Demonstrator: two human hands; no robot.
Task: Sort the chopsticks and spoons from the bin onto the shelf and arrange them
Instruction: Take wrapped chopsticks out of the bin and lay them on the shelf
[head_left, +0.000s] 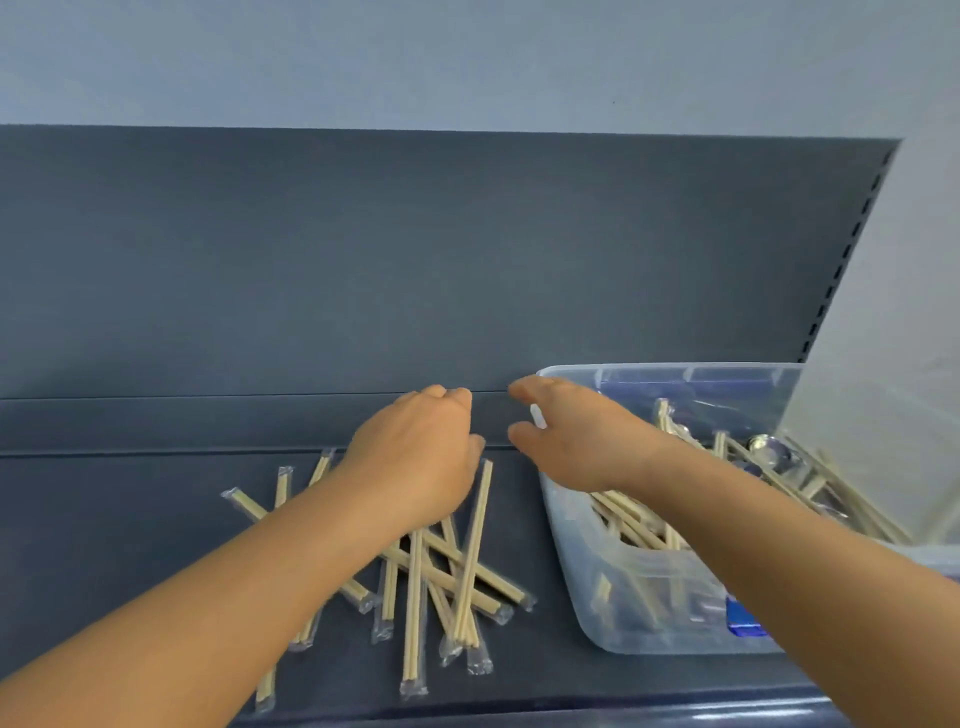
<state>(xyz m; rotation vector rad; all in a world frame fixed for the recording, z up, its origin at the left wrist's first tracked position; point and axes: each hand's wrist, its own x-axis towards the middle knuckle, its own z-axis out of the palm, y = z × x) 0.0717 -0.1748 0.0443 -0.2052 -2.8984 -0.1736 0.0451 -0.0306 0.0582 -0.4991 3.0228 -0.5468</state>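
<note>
Several wrapped wooden chopsticks (467, 561) lie crossed in a loose pile on the dark shelf (130, 545). My left hand (421, 452) hovers over the pile's far ends, its back towards me and its fingers curled under; what they hold is hidden. My right hand (571, 441) reaches past the near left corner of the clear bin (623, 613), and a small white thing (538, 417) shows between its thumb and forefinger. The two hands are a small gap apart. More chopsticks (634, 525) and wrapped spoons (769, 449) lie in the bin.
The shelf's dark back panel (415, 260) rises right behind my hands. A slotted upright (852, 244) runs along its right edge, with a pale wall beyond. The bin carries a blue label (745, 621) on its front. The shelf's front lip (571, 714) is near me.
</note>
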